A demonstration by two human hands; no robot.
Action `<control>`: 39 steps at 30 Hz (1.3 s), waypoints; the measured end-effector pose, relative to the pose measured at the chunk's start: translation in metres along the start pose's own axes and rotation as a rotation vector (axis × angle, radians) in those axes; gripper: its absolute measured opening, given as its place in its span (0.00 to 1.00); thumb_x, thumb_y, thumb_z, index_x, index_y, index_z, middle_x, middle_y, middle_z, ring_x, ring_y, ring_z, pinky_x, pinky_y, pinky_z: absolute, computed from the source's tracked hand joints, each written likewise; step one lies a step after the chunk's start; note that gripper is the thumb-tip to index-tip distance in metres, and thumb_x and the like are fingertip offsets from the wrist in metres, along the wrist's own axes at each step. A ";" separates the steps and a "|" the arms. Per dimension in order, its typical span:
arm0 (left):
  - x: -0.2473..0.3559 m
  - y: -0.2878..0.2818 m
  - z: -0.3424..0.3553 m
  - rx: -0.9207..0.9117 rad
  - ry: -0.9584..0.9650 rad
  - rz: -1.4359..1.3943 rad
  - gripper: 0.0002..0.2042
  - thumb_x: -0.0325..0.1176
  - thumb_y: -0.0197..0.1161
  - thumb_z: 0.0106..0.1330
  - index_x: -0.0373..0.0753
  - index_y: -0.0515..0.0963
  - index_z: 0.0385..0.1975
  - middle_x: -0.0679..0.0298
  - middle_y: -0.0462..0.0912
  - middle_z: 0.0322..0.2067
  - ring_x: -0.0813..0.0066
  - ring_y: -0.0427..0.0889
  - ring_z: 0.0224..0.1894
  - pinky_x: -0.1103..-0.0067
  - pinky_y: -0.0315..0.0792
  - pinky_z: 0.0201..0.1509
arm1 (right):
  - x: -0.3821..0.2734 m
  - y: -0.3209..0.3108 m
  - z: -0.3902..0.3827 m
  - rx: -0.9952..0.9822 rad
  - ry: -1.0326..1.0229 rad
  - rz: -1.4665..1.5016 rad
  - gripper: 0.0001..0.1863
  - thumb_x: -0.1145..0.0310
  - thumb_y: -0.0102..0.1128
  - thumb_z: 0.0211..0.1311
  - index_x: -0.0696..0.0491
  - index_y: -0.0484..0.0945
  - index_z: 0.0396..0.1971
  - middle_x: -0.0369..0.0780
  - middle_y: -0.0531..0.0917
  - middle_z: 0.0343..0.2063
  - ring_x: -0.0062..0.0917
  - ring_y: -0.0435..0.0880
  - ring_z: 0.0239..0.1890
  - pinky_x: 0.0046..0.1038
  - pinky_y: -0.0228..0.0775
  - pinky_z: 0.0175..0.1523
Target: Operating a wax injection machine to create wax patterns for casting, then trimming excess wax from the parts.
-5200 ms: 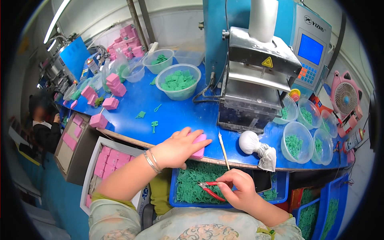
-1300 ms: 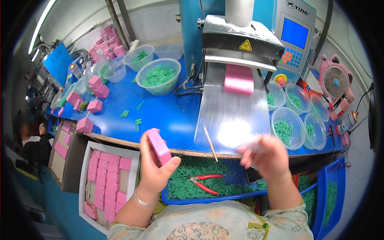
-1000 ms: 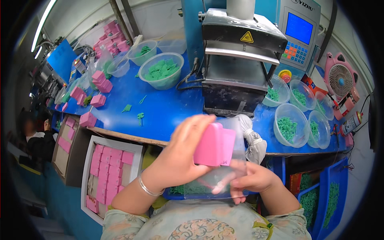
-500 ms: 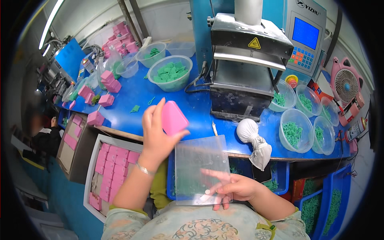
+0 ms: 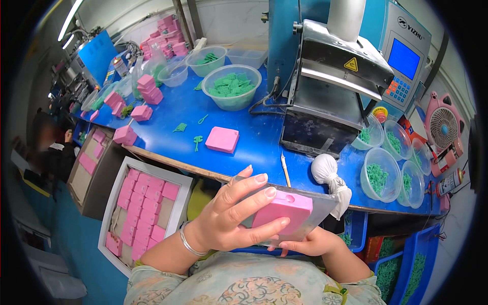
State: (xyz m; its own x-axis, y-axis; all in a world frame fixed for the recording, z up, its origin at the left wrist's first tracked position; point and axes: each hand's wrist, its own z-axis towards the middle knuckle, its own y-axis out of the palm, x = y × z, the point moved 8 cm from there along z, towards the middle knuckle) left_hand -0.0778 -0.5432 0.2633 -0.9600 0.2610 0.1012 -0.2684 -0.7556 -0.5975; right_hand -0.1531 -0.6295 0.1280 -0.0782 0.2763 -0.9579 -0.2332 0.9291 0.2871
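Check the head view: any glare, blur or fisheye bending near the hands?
Head view: the blue table edge bows strongly toward the rim, corners black; the left hand and pink rectangular block look sharp, no motion blur; the clear plastic bag shows mild sheen; ceiling strip light blown out.

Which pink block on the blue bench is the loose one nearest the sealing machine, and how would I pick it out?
Start at the grey sealing machine on the blue bench and look left, past the cables. The pink block lies flat and alone near the front edge, below the big clear bowl of green parts. Unlike the stacked blocks farther left, nothing touches it.
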 end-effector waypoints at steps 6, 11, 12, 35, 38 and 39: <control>-0.009 0.007 -0.004 -0.037 -0.059 -0.031 0.17 0.37 0.66 0.48 0.53 0.77 0.40 0.58 0.65 0.52 0.57 0.64 0.55 0.57 0.60 0.57 | 0.005 -0.004 -0.002 0.015 0.024 -0.030 0.24 0.78 0.48 0.59 0.56 0.58 0.57 0.44 0.74 0.45 0.28 0.78 0.42 0.23 0.75 0.34; -0.085 0.014 -0.030 0.181 -0.425 -0.132 0.29 0.47 0.61 0.54 0.38 0.65 0.53 0.44 0.59 0.57 0.46 0.56 0.60 0.55 0.49 0.61 | -0.016 -0.010 -0.024 -0.009 0.123 0.503 0.34 0.79 0.46 0.56 0.58 0.45 0.62 0.56 0.75 0.42 0.39 0.82 0.30 0.23 0.73 0.23; -0.099 0.015 -0.035 0.192 -0.428 -0.122 0.29 0.47 0.61 0.54 0.38 0.65 0.53 0.44 0.59 0.57 0.46 0.56 0.60 0.55 0.49 0.61 | -0.029 -0.010 -0.027 -0.018 0.067 0.622 0.34 0.79 0.45 0.56 0.59 0.43 0.62 0.58 0.75 0.42 0.41 0.82 0.30 0.24 0.73 0.22; -0.124 0.047 -0.068 -0.063 -0.686 0.192 0.36 0.40 0.71 0.41 0.34 0.61 0.49 0.51 0.66 0.46 0.51 0.63 0.50 0.63 0.57 0.56 | -0.138 -0.124 -0.019 0.865 -0.416 0.157 0.18 0.66 0.43 0.65 0.65 0.66 0.46 0.50 0.78 0.37 0.28 0.82 0.35 0.23 0.77 0.38; -0.124 0.048 -0.072 -0.075 -0.713 0.161 0.37 0.39 0.71 0.39 0.34 0.61 0.50 0.52 0.67 0.46 0.52 0.64 0.49 0.64 0.58 0.55 | -0.135 -0.130 -0.012 0.907 -0.366 0.052 0.18 0.60 0.45 0.65 0.63 0.71 0.37 0.43 0.80 0.26 0.23 0.80 0.23 0.20 0.75 0.26; -0.121 0.045 -0.074 -0.065 -0.712 0.144 0.37 0.37 0.72 0.38 0.35 0.61 0.50 0.53 0.68 0.46 0.53 0.64 0.48 0.65 0.59 0.54 | -0.133 -0.130 -0.011 0.899 -0.363 0.057 0.18 0.60 0.45 0.65 0.63 0.71 0.37 0.43 0.80 0.26 0.23 0.80 0.23 0.20 0.75 0.26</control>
State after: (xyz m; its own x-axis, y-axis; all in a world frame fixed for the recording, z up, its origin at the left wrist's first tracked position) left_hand 0.0321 -0.5642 0.1651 -0.8102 -0.3092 0.4980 -0.1519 -0.7098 -0.6878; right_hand -0.1232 -0.7897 0.2182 0.2723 0.2458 -0.9303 0.6012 0.7114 0.3639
